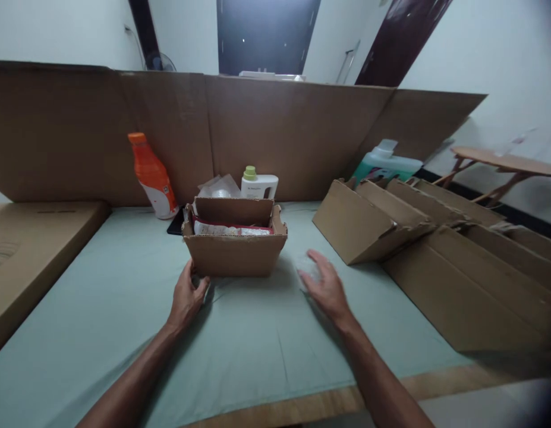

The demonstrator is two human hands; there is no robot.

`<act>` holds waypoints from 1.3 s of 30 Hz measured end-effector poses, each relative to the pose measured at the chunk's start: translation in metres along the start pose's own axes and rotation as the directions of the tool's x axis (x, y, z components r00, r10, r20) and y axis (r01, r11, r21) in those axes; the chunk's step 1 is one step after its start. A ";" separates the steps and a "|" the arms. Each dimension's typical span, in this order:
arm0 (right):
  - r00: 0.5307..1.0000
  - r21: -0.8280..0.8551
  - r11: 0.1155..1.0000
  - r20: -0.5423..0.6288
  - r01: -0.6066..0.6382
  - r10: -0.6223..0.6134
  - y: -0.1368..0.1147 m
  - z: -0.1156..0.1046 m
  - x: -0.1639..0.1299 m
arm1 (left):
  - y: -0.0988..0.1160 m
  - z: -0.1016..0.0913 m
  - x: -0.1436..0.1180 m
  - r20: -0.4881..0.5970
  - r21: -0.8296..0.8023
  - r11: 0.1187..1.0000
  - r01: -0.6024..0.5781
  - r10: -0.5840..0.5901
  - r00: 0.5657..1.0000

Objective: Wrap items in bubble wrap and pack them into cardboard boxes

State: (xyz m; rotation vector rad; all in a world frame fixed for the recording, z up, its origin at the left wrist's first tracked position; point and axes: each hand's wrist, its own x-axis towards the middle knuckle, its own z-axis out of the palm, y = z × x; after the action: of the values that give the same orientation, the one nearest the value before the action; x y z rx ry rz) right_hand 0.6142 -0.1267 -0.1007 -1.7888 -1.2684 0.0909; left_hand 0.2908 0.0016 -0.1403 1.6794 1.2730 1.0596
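The left hand [186, 297] is pressing loosely curled fingers against the open cardboard box's [234, 252] near-left corner, apparently steadying it, while the right hand [325, 286] is hovering spread and empty just right of it.

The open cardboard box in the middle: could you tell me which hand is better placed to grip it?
Left, probably. The left hand already touches the cardboard box at its near-left corner; the right hand hovers apart, beside it.

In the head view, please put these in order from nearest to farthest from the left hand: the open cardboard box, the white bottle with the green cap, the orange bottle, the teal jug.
From the left hand:
1. Open cardboard box, touching the hand, just ahead of it.
2. White bottle with green cap, directly behind the box.
3. Orange bottle, back left, against the cardboard wall; close to item 2, hard to separate.
4. Teal jug, far right, behind flattened boxes.
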 end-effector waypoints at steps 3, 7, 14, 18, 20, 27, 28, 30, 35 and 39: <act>0.963 -0.072 0.966 -0.133 -0.247 0.236 0.033 -0.040 0.002 | -0.004 -0.002 -0.027 -0.017 -0.118 0.988 0.095 -0.098 0.995; 0.959 0.005 0.961 -0.067 -0.277 0.277 0.026 -0.040 -0.017 | 0.007 -0.004 -0.069 0.015 -0.063 0.994 0.087 -0.086 0.996; 0.813 0.139 0.845 0.232 0.516 -0.535 -0.077 0.016 -0.143 | 0.029 -0.011 -0.123 0.089 -0.172 0.978 0.115 -0.101 0.991; 0.660 0.247 0.795 0.453 0.553 -0.600 -0.099 0.010 -0.188 | 0.027 -0.018 -0.138 0.124 -0.272 0.961 0.041 -0.007 0.992; 0.728 0.183 0.820 0.385 0.543 -0.568 -0.092 0.005 -0.190 | 0.027 -0.021 -0.138 0.113 -0.179 0.983 0.036 -0.016 0.993; 0.985 -0.479 0.861 0.097 0.171 -0.142 -0.023 -0.004 -0.152 | 0.019 -0.030 -0.127 0.108 0.321 0.946 -0.038 0.003 0.994; 0.989 -0.493 0.858 0.101 0.144 -0.108 -0.018 -0.002 -0.147 | 0.019 -0.031 -0.126 0.126 0.349 0.936 -0.040 -0.005 0.992; 0.983 -0.429 0.889 0.150 0.164 -0.109 -0.015 0.003 -0.139 | 0.021 -0.034 -0.126 0.148 0.354 0.935 -0.013 -0.043 0.988; 0.979 -0.149 0.975 0.142 0.168 -0.147 -0.043 0.002 -0.111 | 0.032 -0.057 -0.133 0.215 0.053 0.983 0.176 -0.184 0.959; 0.992 -0.034 0.991 -0.026 0.126 -0.127 -0.075 -0.004 -0.076 | 0.030 -0.082 -0.145 0.313 -0.283 0.898 0.335 -0.244 0.918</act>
State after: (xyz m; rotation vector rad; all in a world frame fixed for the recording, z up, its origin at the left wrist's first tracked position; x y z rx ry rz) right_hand 0.5276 -0.1845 -0.0775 -1.7258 -1.3669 -0.0261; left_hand 0.2019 -0.1385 -0.1064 1.2763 1.0583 0.7797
